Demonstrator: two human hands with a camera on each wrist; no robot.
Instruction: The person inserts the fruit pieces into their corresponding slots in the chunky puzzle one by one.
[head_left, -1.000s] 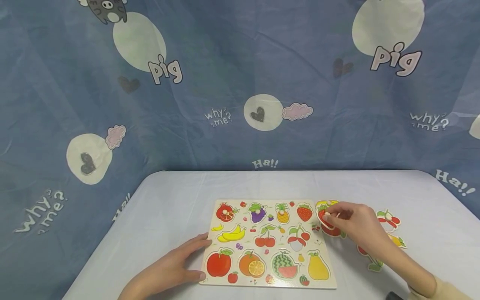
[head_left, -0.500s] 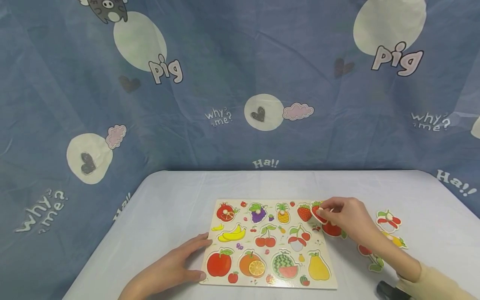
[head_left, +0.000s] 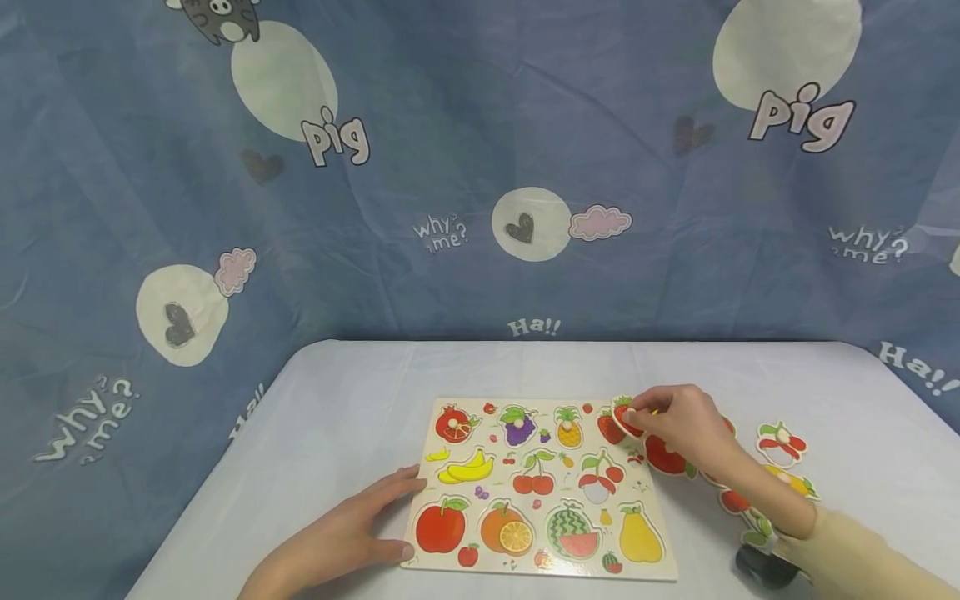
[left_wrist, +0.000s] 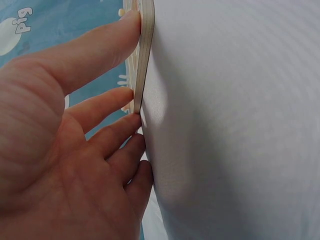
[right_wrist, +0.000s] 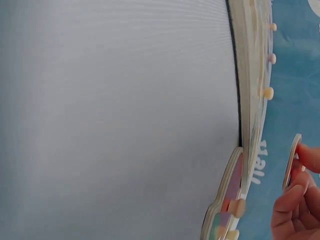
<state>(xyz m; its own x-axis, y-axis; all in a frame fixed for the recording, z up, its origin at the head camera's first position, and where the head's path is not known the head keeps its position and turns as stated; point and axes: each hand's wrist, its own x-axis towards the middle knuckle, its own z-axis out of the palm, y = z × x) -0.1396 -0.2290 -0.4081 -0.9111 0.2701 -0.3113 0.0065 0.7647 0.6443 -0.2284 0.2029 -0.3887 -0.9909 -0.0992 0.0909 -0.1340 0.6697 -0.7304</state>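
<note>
A fruit puzzle board point(head_left: 566, 493) lies on the table in the head view. My right hand point(head_left: 686, 421) pinches a strawberry puzzle piece point(head_left: 622, 408) over the board's top right corner, partly covering the printed strawberry slot point(head_left: 607, 427). In the right wrist view the strawberry piece point(right_wrist: 291, 162) is tilted, seen edge-on between thumb and fingers. My left hand point(head_left: 348, 529) touches the board's left edge, thumb and fingers spread apart. Its fingertips meet the board's side point(left_wrist: 144, 60) in the left wrist view. Knobbed pomegranate point(head_left: 453, 424), grape point(head_left: 517, 427) and pineapple point(head_left: 568, 428) pieces sit in their slots.
Right of the board lies a red fruit piece point(head_left: 663, 457), partly behind my hand. Further right are a red and green piece point(head_left: 782, 443), a yellow one point(head_left: 802, 483) and a cherry-like one point(head_left: 737, 502). A black object point(head_left: 765, 567) shows by the right sleeve.
My right hand has lifted the strawberry piece from beside the board and carried it left over the corner, uncovering more loose pieces. The left hand stays put at the board's edge.
</note>
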